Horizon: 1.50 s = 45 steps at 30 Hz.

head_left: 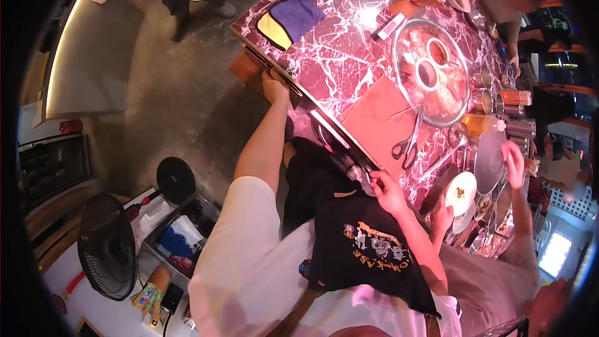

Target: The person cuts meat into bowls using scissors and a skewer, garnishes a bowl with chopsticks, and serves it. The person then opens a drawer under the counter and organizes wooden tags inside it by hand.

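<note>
At the near edge of the marbled table point(318, 75), my left hand point(275, 85) has its fingers curled round the edge beside a brown panel point(247, 70). Farther right along this edge is my right hand point(388, 193), its fingers pressed together; what they hold is too small to tell. An open gap with dark and shiny items point(340, 153) lies under the tabletop between my hands. Scissors point(410, 148) and a thin metal utensil rest near the brown mat point(377, 122). Behind them sits a round divided pot point(402, 75). A black apron point(362, 243) covers my front.
A purple and yellow cloth point(296, 19) lies at the table's far-left corner. Beside me, a person's hand holds a white plate point(460, 193); their other hand point(514, 163) is raised near dishes. A black fan point(107, 246) stands lower left. Others are across the table.
</note>
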Available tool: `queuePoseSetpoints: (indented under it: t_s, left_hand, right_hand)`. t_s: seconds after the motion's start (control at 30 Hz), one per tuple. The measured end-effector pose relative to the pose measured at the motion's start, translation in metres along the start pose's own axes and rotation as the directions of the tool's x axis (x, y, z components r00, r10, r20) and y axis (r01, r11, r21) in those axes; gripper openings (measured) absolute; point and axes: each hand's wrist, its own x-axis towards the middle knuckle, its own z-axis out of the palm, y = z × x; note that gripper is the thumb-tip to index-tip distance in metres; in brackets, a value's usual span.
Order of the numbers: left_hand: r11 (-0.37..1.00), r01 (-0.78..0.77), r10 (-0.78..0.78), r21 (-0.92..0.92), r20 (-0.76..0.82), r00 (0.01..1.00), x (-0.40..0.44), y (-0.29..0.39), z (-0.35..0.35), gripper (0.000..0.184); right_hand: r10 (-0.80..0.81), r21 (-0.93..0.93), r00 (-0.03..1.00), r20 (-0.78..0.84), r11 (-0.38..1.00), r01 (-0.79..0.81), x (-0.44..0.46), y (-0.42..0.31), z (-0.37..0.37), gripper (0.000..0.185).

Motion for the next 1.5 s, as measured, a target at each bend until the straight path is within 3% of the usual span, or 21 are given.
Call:
queuePoseSetpoints:
  t_s: [0.13,0.23,0.27,0.43,0.6,0.7,0.77,0.87,0.97,1.03,1.13,1.23,1.27,1.3,1.33,1.37,1.43,1.47,1.5]
  left_hand:
    - [0.992,0.057,-0.077,0.114,0.181,0.980,0.016,0.008,-0.027,0.043]
    - [0.973,-0.025,-0.047,0.229,0.307,0.951,0.034,0.015,-0.043,0.047]
    - [0.945,-0.015,-0.086,0.327,0.291,0.953,0.038,0.019,-0.044,0.050]
    - [0.917,0.009,-0.117,0.400,0.246,0.962,0.040,0.017,-0.060,0.041]
    - [0.877,0.089,-0.195,0.473,0.179,0.964,0.037,0.004,-0.096,0.034]
    - [0.933,0.035,-0.147,0.359,0.289,0.946,0.040,-0.044,-0.109,0.030]
    - [0.895,-0.200,0.101,0.400,0.255,0.962,0.040,-0.008,-0.118,0.022]
    - [0.807,-0.456,0.400,0.376,0.220,0.890,0.070,0.013,-0.109,0.014]
    - [0.767,-0.495,0.425,0.409,0.255,0.869,0.112,0.025,-0.096,0.014]
    - [0.784,-0.396,0.230,0.477,0.369,0.901,0.136,0.031,-0.089,0.019]
    - [0.705,-0.362,-0.077,0.609,0.574,0.815,0.168,0.032,-0.076,0.032]
    - [0.647,-0.562,-0.034,0.515,0.756,0.653,0.186,-0.024,-0.034,0.036]
    - [0.696,-0.548,-0.007,0.465,0.767,0.641,0.193,-0.055,-0.014,0.045]
    - [0.712,-0.549,-0.097,0.439,0.835,0.542,0.206,-0.079,0.002,0.055]
    - [0.797,-0.432,-0.160,0.423,0.837,0.524,0.191,-0.036,-0.015,0.064]
    - [0.798,-0.431,-0.179,0.422,0.848,0.499,0.192,-0.020,-0.012,0.064]
    - [0.779,-0.463,-0.211,0.423,0.872,0.441,0.195,-0.014,-0.007,0.064]
    - [0.768,-0.483,-0.218,0.421,0.881,0.420,0.196,-0.012,-0.004,0.065]
    - [0.761,-0.497,-0.228,0.418,0.889,0.398,0.198,-0.011,-0.002,0.065]
  right_hand:
    - [0.052,0.094,0.999,-0.011,0.994,-0.050,-0.013,0.018,0.003,0.023]
    - [0.049,0.121,0.997,-0.058,0.992,-0.042,-0.003,0.021,0.006,0.023]
    - [0.052,0.102,0.997,-0.059,0.994,-0.046,0.000,0.020,0.007,0.024]
    - [0.039,0.088,0.996,-0.078,0.996,-0.032,0.012,-0.008,-0.001,0.025]
    - [0.138,0.241,0.985,-0.104,0.964,-0.110,0.015,0.006,0.005,0.024]
    - [0.167,0.298,0.982,-0.090,0.945,-0.134,0.024,0.018,0.017,0.023]
    - [0.166,0.359,0.984,-0.059,0.923,-0.135,0.033,0.023,0.023,0.023]
    - [0.127,0.355,0.991,-0.046,0.929,-0.102,0.051,0.015,0.019,0.023]
    - [0.122,0.371,0.991,-0.047,0.924,-0.097,0.069,-0.010,0.002,0.024]
    - [0.143,0.401,0.988,-0.051,0.909,-0.111,0.079,-0.014,-0.004,0.023]
    - [0.190,0.358,0.979,-0.069,0.921,-0.153,0.091,-0.022,-0.008,0.025]
    - [0.221,0.248,0.968,-0.116,0.950,-0.188,0.103,-0.019,0.000,0.019]
    - [0.225,0.323,0.968,-0.107,0.929,-0.180,0.105,-0.017,0.006,0.015]
    - [0.229,0.394,0.967,-0.108,0.903,-0.170,0.107,-0.015,0.013,0.012]
    - [0.232,0.461,0.965,-0.121,0.874,-0.152,0.110,-0.006,0.017,0.009]
    - [0.265,0.516,0.956,-0.127,0.841,-0.164,0.112,0.013,0.026,0.007]
    - [0.242,0.333,0.931,-0.275,0.932,-0.144,0.117,0.022,0.038,0.007]
    - [0.289,0.441,0.927,-0.238,0.883,-0.162,0.119,0.004,0.034,0.008]
    - [0.282,0.275,0.902,-0.327,0.941,-0.195,0.121,0.002,0.037,0.011]
